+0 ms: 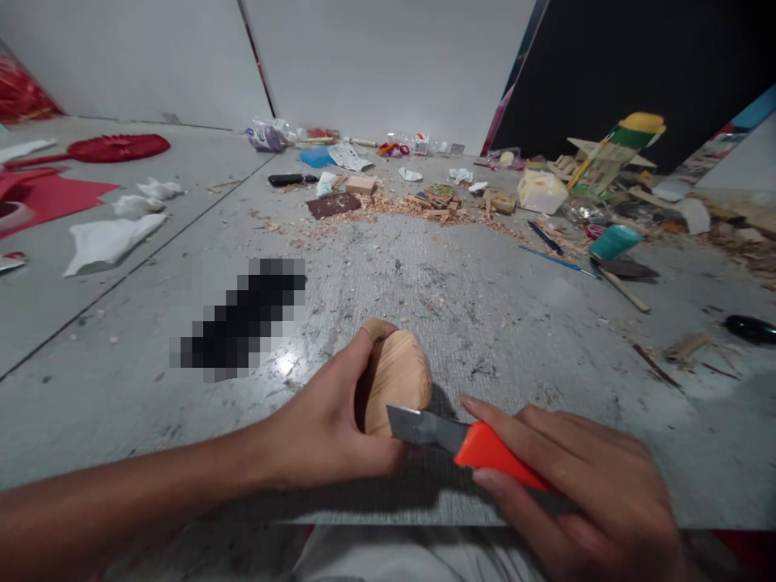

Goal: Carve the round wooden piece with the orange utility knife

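Note:
A rounded block of pale wood (398, 376) is gripped in my left hand (339, 412), thumb on the near side and fingers curled round the far edge. In my right hand (582, 477) is a utility knife (500, 458) with an orange handle and a wide metal blade. The blade points left, and its tip overlaps the lower right part of the wood in view; whether it touches the surface I cannot tell. Both hands are above the near edge of the grey table (339, 275).
Wood shavings (388, 212) and offcuts lie across the back. A pixelated dark object (242, 319) lies left of my hands. On the right are a teal object (615, 241), a blue thin brush or pencil (558, 260) and a yellow-topped container (636, 133). Crumpled tissue (112, 241) lies far left.

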The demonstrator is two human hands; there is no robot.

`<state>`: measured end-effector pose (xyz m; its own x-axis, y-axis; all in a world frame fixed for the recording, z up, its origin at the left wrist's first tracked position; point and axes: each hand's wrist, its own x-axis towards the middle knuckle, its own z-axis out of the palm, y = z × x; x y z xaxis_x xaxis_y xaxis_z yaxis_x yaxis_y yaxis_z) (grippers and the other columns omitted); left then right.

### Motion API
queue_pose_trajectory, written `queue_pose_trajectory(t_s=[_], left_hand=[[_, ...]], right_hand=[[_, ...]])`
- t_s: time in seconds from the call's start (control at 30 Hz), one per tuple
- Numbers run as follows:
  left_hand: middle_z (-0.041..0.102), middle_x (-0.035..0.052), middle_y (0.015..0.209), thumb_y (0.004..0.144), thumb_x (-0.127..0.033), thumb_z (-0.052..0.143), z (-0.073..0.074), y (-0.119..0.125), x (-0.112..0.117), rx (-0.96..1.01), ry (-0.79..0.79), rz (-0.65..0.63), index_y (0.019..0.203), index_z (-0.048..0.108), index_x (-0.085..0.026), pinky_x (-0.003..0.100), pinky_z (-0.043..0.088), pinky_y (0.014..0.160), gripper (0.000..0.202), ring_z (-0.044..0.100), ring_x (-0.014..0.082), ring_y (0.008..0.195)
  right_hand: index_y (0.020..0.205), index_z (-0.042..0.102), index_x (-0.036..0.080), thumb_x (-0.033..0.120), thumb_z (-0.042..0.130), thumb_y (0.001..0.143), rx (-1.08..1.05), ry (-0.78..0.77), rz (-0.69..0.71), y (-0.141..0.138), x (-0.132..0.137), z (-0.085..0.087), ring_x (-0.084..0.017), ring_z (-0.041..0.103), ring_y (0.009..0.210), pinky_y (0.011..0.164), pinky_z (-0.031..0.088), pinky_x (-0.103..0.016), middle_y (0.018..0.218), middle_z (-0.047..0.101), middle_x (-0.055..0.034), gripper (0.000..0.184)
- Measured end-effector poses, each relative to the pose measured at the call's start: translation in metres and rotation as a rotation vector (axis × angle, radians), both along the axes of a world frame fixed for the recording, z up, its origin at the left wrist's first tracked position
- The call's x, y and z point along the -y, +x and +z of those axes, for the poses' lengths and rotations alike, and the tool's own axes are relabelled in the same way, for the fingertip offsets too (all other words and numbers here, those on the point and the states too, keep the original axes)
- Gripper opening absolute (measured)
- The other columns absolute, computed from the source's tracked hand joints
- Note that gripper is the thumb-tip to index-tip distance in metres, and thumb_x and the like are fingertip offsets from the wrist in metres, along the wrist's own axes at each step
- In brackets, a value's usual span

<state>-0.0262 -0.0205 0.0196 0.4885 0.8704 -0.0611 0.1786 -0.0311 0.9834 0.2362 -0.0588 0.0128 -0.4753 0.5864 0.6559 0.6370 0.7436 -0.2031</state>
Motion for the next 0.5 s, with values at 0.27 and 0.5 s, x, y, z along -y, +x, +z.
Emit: queue_pose_trajectory(t_s=[0.27,0.5], left_hand=[[0.059,-0.0039,0.099,0.080,-0.030,0.091,0.003,-0.002,-0.004,0.060,-0.098,-0.028,0.120,0.049,-0.023,0.025,0.048,0.070,0.059,0.059,0.0156,0.087],[0.056,-0.0024,0.099,0.078,-0.034,0.090,0.007,-0.003,-0.003,0.029,-0.067,-0.014,0.120,0.048,-0.023,0.028,0.050,0.072,0.060,0.058,0.0181,0.088]], right_hand=[[0.135,0.073,0.020,0.033,0.062,0.116,0.034,0.053,-0.034,0.006,-0.002,-0.001,-0.013,0.067,0.062,0.058,0.049,-0.032,0.079,0.074,0.0025,0.026],[0.127,0.080,0.024,0.037,0.067,0.113,0.071,0.068,-0.164,0.039,-0.025,-0.002,-0.015,0.068,0.061,0.059,0.049,-0.030,0.077,0.076,0.0009,0.024]])
